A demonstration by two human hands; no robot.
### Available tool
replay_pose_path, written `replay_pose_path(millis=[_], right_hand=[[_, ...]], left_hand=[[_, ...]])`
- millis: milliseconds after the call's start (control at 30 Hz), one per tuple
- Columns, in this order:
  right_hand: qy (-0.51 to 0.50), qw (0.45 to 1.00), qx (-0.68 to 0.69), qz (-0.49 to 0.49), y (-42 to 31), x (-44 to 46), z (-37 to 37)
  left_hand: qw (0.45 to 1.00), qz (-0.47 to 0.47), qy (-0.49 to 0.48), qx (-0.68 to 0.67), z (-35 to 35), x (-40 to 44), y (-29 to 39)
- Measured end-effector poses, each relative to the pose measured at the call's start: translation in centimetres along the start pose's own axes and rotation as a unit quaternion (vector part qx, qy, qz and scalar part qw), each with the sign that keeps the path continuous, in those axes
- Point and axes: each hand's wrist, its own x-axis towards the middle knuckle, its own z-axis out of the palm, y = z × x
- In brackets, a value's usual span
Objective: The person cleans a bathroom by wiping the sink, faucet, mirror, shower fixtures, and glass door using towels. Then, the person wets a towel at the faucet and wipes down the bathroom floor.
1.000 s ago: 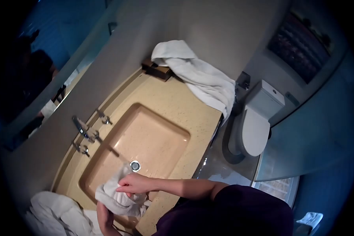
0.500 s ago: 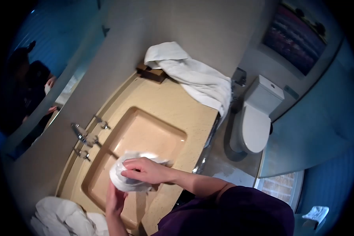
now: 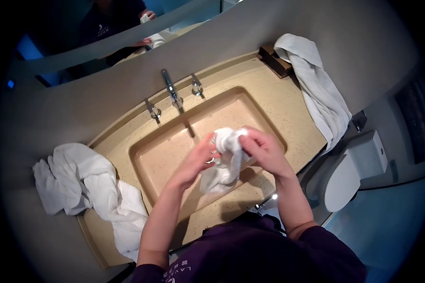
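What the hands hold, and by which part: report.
The cloth, by its bunched top, in the right hand; whether the left hand grips it is too blurred to tell.

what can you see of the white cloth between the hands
The white cloth looks soft, bunched and folded at the top, with a loose, blurred part hanging below. It is held up over the tan sink. The right hand pinches its upper right; the left hand is at its upper left, its grip too blurred to judge.
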Motion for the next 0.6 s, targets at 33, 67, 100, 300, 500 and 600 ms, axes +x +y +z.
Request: replay_pose_path(millis=[33,67,100,300,500,600], right_hand=[[-0.063,0.995,-0.066,-0.049,0.2,0.3,0.5],[-0.084,0.994,-0.059,-0.026,0.5,0.5,0.2],[-0.091,0.994,-0.058,-0.026,0.3,0.7,0.0],[0.046,0.992,-0.098,-0.062,-1.0,1.0,-4.2],[0.096,0.973,-0.183,-0.105,-0.9,0.4,-3.4],[-0.015,0.979,-0.181,-0.097,-2.0,1.3,-1.6]], left_hand=[[0.996,0.007,-0.043,0.073,0.2,0.9,-1.5],[0.99,0.064,-0.083,0.097,0.3,1.8,-3.0],[0.99,0.066,-0.077,0.095,-0.1,1.9,-2.8],[0.988,0.12,0.079,0.049,-3.9,-0.5,-0.4],[0.921,0.089,0.231,0.3,-5.0,-0.8,-2.4],[0.983,-0.037,0.01,0.182,-4.2,4.4,-11.8]])
